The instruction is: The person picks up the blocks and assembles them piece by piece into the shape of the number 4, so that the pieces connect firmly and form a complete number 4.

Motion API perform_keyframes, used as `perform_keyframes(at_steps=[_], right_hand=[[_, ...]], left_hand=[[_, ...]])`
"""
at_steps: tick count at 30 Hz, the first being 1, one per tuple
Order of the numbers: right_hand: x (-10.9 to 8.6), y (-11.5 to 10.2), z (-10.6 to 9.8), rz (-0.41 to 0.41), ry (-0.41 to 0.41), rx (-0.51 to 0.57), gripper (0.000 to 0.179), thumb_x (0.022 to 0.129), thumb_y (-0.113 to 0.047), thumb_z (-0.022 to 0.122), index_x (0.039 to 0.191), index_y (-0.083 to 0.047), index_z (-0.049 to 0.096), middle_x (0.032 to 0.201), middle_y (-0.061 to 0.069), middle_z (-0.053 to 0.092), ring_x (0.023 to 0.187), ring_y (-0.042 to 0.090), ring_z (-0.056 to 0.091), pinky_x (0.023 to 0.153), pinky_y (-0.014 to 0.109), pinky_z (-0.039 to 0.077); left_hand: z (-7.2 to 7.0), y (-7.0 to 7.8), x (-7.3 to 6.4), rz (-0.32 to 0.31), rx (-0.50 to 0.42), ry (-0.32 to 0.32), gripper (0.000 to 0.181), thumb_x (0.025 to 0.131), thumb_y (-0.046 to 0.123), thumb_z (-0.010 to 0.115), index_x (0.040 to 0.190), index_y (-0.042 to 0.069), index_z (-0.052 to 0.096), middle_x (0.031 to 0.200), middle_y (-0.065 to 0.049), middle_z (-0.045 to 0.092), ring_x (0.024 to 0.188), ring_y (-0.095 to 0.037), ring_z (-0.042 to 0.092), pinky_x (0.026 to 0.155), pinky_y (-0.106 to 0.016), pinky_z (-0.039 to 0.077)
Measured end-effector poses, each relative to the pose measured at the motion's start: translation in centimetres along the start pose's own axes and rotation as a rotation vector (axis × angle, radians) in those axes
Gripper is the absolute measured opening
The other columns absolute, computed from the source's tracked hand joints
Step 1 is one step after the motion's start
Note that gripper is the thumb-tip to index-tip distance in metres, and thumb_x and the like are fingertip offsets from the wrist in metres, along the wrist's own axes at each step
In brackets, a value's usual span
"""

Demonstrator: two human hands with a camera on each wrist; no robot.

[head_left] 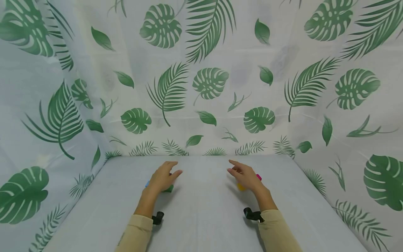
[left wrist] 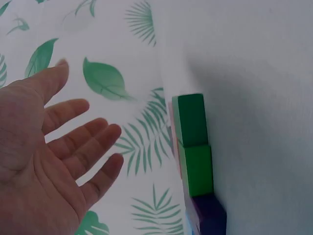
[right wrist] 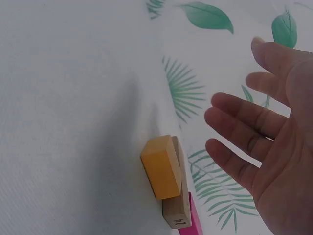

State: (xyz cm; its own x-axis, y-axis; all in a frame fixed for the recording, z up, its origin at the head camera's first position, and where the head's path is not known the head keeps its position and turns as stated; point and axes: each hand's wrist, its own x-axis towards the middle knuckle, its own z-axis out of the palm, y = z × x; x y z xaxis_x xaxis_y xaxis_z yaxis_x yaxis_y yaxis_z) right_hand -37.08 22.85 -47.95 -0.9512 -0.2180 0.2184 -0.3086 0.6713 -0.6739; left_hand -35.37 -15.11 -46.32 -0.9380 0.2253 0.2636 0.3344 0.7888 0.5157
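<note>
My left hand [head_left: 162,179] hovers over the left side of the white table, fingers relaxed and holding nothing. Beneath it, partly hidden in the head view, are colored blocks. The left wrist view shows a dark green block [left wrist: 192,120], a bright green block [left wrist: 198,170] and a dark purple block [left wrist: 211,215], with bits of pink and light blue behind. Above the right side hovers my right hand [head_left: 247,176], also loose and bare. Near it lie a yellow-orange block [right wrist: 162,169], a plain wooden block [right wrist: 177,213] marked 24 and a pink block [right wrist: 194,218].
White cloth covers the table [head_left: 201,210]. A white curtain [head_left: 220,140] with green leaf prints rises at the back and both sides. Black wrist cameras sit on the left wrist [head_left: 158,217] and right wrist [head_left: 252,214].
</note>
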Motion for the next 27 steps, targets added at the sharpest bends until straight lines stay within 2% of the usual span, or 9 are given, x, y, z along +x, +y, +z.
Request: perform_keyframes(at_steps=[4, 9, 15, 20, 23, 27], right_hand=[[0.0, 0.0, -0.4, 0.017, -0.022, 0.001, 0.053, 0.102, -0.04, 0.067, 0.149, -0.017, 0.059, 0.112, 0.009, 0.073, 0.086, 0.019, 0.061, 0.073, 0.032, 0.052], [0.0, 0.0, -0.7, 0.065, -0.051, -0.017, 0.05, 0.1, -0.041, 0.069, 0.145, -0.019, 0.063, 0.112, 0.008, 0.072, 0.089, 0.019, 0.06, 0.075, 0.03, 0.052], [0.1, 0.5, -0.9, 0.092, -0.083, -0.021, 0.051, 0.099, -0.04, 0.071, 0.143, -0.017, 0.064, 0.107, 0.007, 0.071, 0.084, 0.019, 0.059, 0.069, 0.031, 0.051], [-0.1, 0.6, -1.0, 0.094, -0.096, -0.005, 0.051, 0.099, -0.043, 0.07, 0.143, -0.016, 0.065, 0.108, 0.007, 0.071, 0.082, 0.018, 0.058, 0.067, 0.031, 0.05], [-0.2, 0.6, -1.1, 0.105, -0.105, 0.0, 0.051, 0.099, -0.043, 0.07, 0.142, -0.016, 0.065, 0.11, 0.008, 0.07, 0.084, 0.019, 0.058, 0.069, 0.03, 0.05], [-0.3, 0.7, -1.3, 0.116, -0.125, 0.0, 0.05, 0.1, -0.041, 0.07, 0.141, -0.013, 0.066, 0.11, 0.009, 0.07, 0.082, 0.019, 0.058, 0.067, 0.03, 0.05]], left_hand=[[-0.6, -0.4, -0.2, -0.007, -0.02, -0.02, 0.052, 0.102, 0.041, 0.066, 0.144, 0.011, 0.06, 0.14, -0.014, 0.063, 0.118, -0.033, 0.067, 0.099, -0.052, 0.054], [-1.1, -0.9, -0.2, -0.008, -0.037, -0.049, 0.049, 0.101, 0.038, 0.069, 0.141, 0.011, 0.064, 0.129, -0.014, 0.068, 0.111, -0.029, 0.067, 0.096, -0.052, 0.054], [-1.2, -1.3, -0.3, -0.045, -0.07, -0.094, 0.046, 0.1, 0.036, 0.071, 0.138, 0.012, 0.066, 0.13, -0.014, 0.069, 0.107, -0.024, 0.067, 0.094, -0.049, 0.056], [-1.3, -1.4, -0.3, -0.051, -0.088, -0.118, 0.047, 0.1, 0.036, 0.071, 0.139, 0.01, 0.066, 0.13, -0.015, 0.069, 0.111, -0.026, 0.067, 0.096, -0.05, 0.055], [-1.4, -1.6, -0.4, -0.058, -0.086, -0.146, 0.043, 0.099, 0.034, 0.071, 0.135, 0.01, 0.069, 0.122, -0.012, 0.071, 0.109, -0.025, 0.067, 0.097, -0.05, 0.055], [-1.5, -1.8, -0.6, -0.092, -0.072, -0.219, 0.032, 0.097, 0.03, 0.074, 0.124, 0.012, 0.076, 0.11, -0.002, 0.072, 0.1, -0.018, 0.064, 0.089, -0.045, 0.055]])
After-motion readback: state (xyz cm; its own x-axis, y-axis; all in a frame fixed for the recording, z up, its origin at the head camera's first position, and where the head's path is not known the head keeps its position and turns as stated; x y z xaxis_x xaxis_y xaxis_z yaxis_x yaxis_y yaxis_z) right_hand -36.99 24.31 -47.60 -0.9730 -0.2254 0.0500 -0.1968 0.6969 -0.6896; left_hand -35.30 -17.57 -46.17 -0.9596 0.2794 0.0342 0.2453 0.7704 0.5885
